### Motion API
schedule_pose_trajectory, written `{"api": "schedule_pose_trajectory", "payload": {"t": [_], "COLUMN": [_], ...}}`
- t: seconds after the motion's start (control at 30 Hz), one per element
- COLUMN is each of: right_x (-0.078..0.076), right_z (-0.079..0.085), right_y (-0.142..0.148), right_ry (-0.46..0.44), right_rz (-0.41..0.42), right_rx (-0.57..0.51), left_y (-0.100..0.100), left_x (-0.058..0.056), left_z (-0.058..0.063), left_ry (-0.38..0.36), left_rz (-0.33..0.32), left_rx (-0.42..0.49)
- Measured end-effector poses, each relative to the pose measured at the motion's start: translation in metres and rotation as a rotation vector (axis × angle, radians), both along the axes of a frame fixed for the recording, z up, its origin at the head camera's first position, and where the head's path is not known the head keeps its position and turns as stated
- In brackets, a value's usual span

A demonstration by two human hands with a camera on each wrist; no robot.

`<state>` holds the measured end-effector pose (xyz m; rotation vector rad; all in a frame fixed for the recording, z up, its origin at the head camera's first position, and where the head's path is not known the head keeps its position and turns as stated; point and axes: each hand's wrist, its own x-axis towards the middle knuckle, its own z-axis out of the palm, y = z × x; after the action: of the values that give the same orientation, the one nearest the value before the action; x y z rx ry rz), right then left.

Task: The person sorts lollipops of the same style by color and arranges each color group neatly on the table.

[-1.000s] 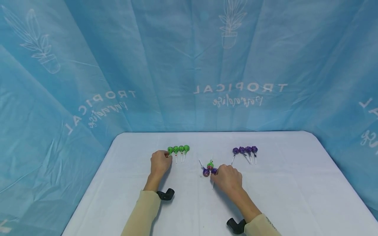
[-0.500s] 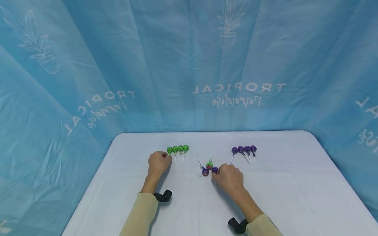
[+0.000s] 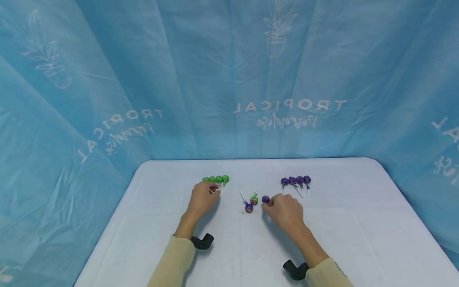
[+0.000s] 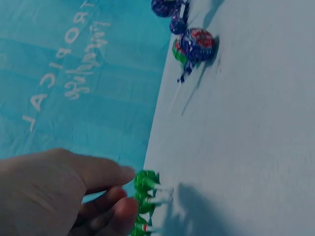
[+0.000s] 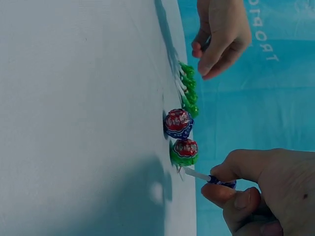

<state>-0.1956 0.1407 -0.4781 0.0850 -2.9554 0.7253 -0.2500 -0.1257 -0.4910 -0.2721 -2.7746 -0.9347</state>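
My right hand [image 3: 285, 210] pinches a purple lollipop [image 3: 265, 199] between thumb and fingers. In the right wrist view, the white stick [image 5: 197, 174] of this lollipop sticks out from the fingertips, its head mostly hidden. My left hand [image 3: 203, 198] hovers at a row of green lollipops [image 3: 225, 178], partly covering them. The left wrist view has its thumb and fingers slightly apart beside the green heads [image 4: 145, 182], with nothing between them. Between the hands lie another purple lollipop [image 3: 249, 208] and a green lollipop [image 3: 254, 199], close together.
Several purple lollipops [image 3: 299, 180] lie in a row at the back right of the white-covered table [image 3: 344, 223]. A blue printed curtain [image 3: 201, 87] hangs behind the table and along both sides. Each wrist wears a black device [image 3: 203, 241].
My right hand has drawn the purple lollipop away from the middle pair, to the right and slightly back. The left hand has shifted right from the leftmost green lollipop across the row.
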Motion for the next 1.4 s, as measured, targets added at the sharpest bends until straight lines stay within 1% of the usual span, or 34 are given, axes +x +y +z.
{"api": "schedule_pose_trajectory", "payload": {"t": [0.1, 0.17, 0.27, 0.43, 0.53, 0.7, 0.93, 1.03, 1.13, 1.2, 1.3, 1.4], "right_x": [-0.001, -0.002, -0.003, -0.004, -0.005, -0.008, -0.012, -0.013, -0.013, -0.012, -0.012, -0.011], "right_z": [0.0, 0.0, 0.001, 0.003, 0.002, 0.004, 0.006, 0.007, 0.006, 0.006, 0.003, -0.001], "right_y": [0.002, 0.004, 0.007, 0.018, 0.024, 0.032, 0.044, 0.049, 0.053, 0.055, 0.06, 0.066], "right_ry": [0.001, 0.009, 0.018, 0.047, 0.051, 0.048, 0.024, 0.016, 0.015, 0.018, 0.037, 0.042], "right_rz": [-0.008, -0.013, -0.026, -0.039, -0.041, -0.058, -0.089, -0.109, -0.124, -0.12, -0.115, -0.127], "right_rx": [-0.004, -0.002, 0.003, 0.02, 0.031, 0.039, 0.048, 0.042, 0.034, 0.029, 0.019, 0.016], "left_y": [0.01, 0.015, 0.022, 0.032, 0.037, 0.042, 0.045, 0.046, 0.047, 0.048, 0.052, 0.057], "left_x": [0.002, 0.004, 0.005, 0.006, 0.007, 0.008, 0.009, 0.008, 0.005, 0.003, -0.003, -0.009], "left_z": [0.002, 0.003, 0.002, -0.006, -0.01, -0.015, -0.016, -0.016, -0.016, -0.015, -0.014, -0.012], "left_ry": [-0.022, -0.045, -0.051, 0.017, 0.05, 0.092, 0.128, 0.138, 0.154, 0.164, 0.169, 0.166], "left_rz": [-0.126, -0.184, -0.264, -0.395, -0.446, -0.464, -0.464, -0.459, -0.451, -0.448, -0.445, -0.458], "left_rx": [-0.048, -0.067, -0.086, -0.129, -0.169, -0.223, -0.223, -0.223, -0.227, -0.238, -0.252, -0.259]}}
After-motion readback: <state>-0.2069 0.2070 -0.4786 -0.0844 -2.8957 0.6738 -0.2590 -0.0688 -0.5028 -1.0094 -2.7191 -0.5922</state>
